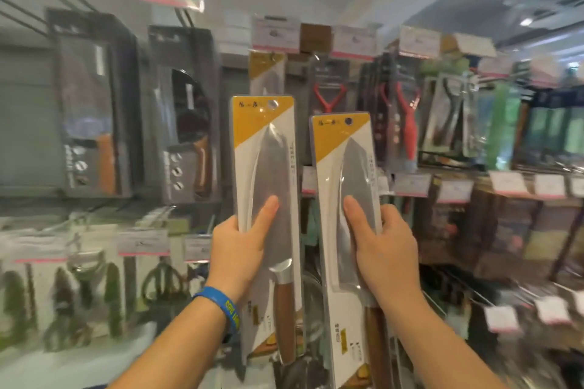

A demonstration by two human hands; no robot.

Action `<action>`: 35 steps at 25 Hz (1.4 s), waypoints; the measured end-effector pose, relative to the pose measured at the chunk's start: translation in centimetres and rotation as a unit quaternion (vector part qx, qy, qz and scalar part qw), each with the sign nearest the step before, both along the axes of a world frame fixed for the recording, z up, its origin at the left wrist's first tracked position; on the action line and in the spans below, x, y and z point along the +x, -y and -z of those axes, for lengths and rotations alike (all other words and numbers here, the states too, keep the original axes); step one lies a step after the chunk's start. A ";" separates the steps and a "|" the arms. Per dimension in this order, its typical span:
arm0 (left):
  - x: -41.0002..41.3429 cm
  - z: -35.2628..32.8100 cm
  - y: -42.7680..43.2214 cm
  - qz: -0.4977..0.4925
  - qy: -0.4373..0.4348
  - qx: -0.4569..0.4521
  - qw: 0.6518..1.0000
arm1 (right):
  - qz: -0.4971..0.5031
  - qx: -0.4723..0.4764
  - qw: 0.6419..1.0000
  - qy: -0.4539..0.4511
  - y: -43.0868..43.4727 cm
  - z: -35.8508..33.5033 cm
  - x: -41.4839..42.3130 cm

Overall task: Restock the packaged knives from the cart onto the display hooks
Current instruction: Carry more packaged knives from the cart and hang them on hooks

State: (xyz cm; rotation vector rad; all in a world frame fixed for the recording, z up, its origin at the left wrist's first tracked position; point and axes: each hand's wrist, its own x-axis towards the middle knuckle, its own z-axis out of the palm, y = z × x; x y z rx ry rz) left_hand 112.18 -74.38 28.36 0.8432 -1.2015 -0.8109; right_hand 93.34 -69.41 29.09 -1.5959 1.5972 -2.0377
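The left knife pack (265,151) is held upright, clamped at mid-blade by the left hand (240,246). At its 3 o'clock, the right knife pack (344,174) is gripped likewise by the right hand (384,249). The carded packs are judged stiff, slick and handle-heavy. Each is best steered by its hang hole (272,103) at 12 o'clock, though the hooks are too blurred to be placed.

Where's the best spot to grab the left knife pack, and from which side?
Probably hold the left knife pack at its flat middle, coming from its left edge, as the left hand does, with the thumb on the front. The pack is long and upright, so that balances it and leaves the hang hole on top free.
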 end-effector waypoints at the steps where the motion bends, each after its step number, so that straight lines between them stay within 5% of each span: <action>1: 0.5 -0.7 0.8 -0.023 -0.013 -0.009 1.000 | -0.022 -0.005 1.000 -0.006 1.6 -0.7 0.3; 9: 3.0 -7.2 5.7 -0.141 -0.004 -0.065 0.988 | -0.131 -0.008 0.990 -0.051 11.7 -7.0 1.7; 25: 6.4 -11.9 13.7 -0.060 0.040 -0.053 0.996 | -0.073 0.039 0.994 -0.069 16.6 -14.6 4.6; 35: 6.5 -12.6 15.1 -0.037 0.088 -0.084 0.992 | -0.014 -0.124 0.991 -0.041 15.0 -15.5 5.1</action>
